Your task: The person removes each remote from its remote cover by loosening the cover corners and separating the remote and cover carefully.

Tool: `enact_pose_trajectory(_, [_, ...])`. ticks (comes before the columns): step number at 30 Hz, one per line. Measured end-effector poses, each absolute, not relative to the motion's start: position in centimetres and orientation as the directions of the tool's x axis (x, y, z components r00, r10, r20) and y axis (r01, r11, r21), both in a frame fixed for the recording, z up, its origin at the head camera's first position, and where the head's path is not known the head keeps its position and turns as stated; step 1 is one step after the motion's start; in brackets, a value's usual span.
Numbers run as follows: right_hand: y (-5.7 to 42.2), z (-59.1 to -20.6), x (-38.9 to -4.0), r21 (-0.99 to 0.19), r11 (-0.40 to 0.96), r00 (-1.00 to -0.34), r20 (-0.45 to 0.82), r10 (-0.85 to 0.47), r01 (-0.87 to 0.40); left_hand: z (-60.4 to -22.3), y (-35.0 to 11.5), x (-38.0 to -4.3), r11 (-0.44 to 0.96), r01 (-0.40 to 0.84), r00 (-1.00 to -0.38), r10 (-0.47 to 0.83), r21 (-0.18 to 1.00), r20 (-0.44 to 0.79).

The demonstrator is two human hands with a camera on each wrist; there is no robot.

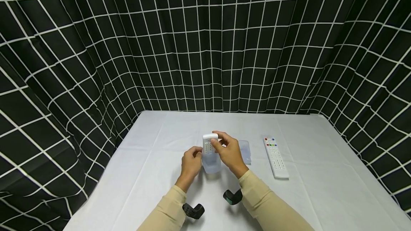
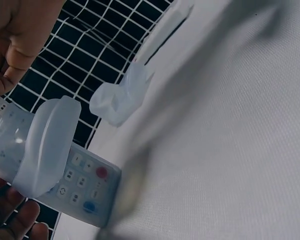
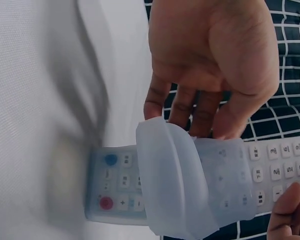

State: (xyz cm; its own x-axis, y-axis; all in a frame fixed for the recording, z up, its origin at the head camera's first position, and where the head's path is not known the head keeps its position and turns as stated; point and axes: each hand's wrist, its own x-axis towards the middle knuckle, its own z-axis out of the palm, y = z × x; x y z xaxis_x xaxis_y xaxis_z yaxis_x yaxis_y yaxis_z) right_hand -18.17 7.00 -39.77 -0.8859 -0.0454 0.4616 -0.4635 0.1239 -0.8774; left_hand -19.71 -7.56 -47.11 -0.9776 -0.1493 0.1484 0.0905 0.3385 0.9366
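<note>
A white remote control [image 1: 210,147] stands tilted up, its end with red and blue keys inside a translucent pale-blue silicone sleeve [image 1: 211,165]. The sleeve is folded back in a thick roll [image 3: 170,180] around the remote's middle, as both wrist views show. My right hand [image 1: 229,149] grips the upper bare end of the remote, thumb on the number keys. At the sleeve's left side my left hand [image 1: 191,164] holds its edge between thumb and fingers; part of those fingers is hidden behind it.
Right of my right hand lies another translucent sleeve [image 1: 245,151]. Farther right a second white remote [image 1: 276,158] lies keys up on the white-covered table [image 1: 154,174]. Black curtains with a white grid [image 1: 208,45] enclose the back and sides.
</note>
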Motion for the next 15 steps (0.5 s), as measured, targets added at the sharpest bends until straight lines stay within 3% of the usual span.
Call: enact_pose_trajectory(15, [6.6,-42.4,-20.2,-0.891,0.128,-0.898,0.44,0.016,-0.435,-47.5,-8.2,-19.4,0.226,0.135,-0.989,-0.033,0.965,0.147])
